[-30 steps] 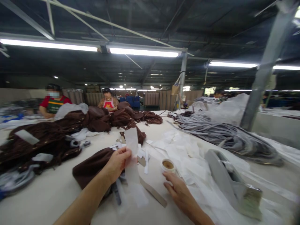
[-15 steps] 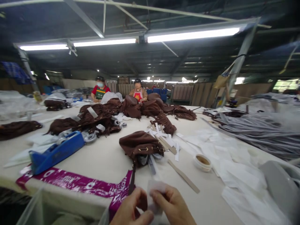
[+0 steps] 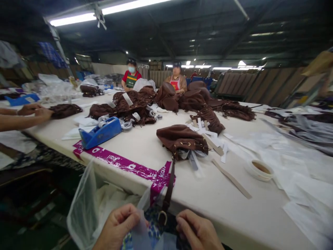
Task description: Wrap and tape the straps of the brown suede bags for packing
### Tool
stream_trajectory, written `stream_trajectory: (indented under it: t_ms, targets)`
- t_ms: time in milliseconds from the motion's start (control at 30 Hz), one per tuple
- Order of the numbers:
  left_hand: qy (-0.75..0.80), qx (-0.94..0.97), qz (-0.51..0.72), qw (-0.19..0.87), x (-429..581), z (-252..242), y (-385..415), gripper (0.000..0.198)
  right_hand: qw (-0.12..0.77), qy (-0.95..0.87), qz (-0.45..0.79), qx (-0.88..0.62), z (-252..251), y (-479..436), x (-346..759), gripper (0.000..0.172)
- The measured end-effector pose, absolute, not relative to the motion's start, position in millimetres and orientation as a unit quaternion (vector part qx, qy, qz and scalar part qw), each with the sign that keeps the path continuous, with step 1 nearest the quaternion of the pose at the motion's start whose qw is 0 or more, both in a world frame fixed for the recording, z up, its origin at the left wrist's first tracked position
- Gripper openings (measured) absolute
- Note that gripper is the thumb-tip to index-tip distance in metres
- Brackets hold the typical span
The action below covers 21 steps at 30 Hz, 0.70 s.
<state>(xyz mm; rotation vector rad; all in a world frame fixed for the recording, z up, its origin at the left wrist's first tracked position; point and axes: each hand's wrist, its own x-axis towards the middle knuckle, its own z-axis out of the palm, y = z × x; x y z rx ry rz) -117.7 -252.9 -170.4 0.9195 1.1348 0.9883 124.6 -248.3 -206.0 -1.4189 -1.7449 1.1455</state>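
At the table's near edge my left hand (image 3: 117, 224) pinches a thin translucent sheet (image 3: 140, 231) between thumb and fingers. My right hand (image 3: 199, 231) is closed in a pinch too, at the other side of the sheet, whose lower part runs out of the picture. Between my hands hangs a dark brown strap (image 3: 169, 189) with a metal ring at its end. It leads up to a brown drawstring bag (image 3: 179, 139) lying on its side, with gold-coloured eyelets and pale stuffing or wrapping showing at its mouth.
A blue tape dispenser (image 3: 101, 133) stands left, by purple printed tape (image 3: 119, 166) along the table edge. Below hangs a clear plastic bag (image 3: 80, 208). A tape roll (image 3: 261, 170) lies right. Brown bags (image 3: 166, 97) are heaped behind. A co-worker's hands (image 3: 37, 113) are far left; two people sit opposite.
My view has turned left and down. My hands have moved apart and off the tabletop to in front of its edge, with the sheet between them. A co-worker's arms have come into view.
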Motion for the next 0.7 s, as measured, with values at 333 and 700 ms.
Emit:
stream_trajectory:
  t_ms: [333, 700]
  targets:
    - [0.514, 0.412, 0.399, 0.638, -97.4, -177.6, -257.2, 0.042, 0.337, -0.606, 0.537, -0.48, -204.6, -263.2, 93.4, 0.047]
    - [0.491, 0.408, 0.424, 0.643, -88.9, -200.1, -256.8, 0.025, 0.379, -0.536, 0.579, -0.484, -251.2, -271.2, 62.7, 0.038]
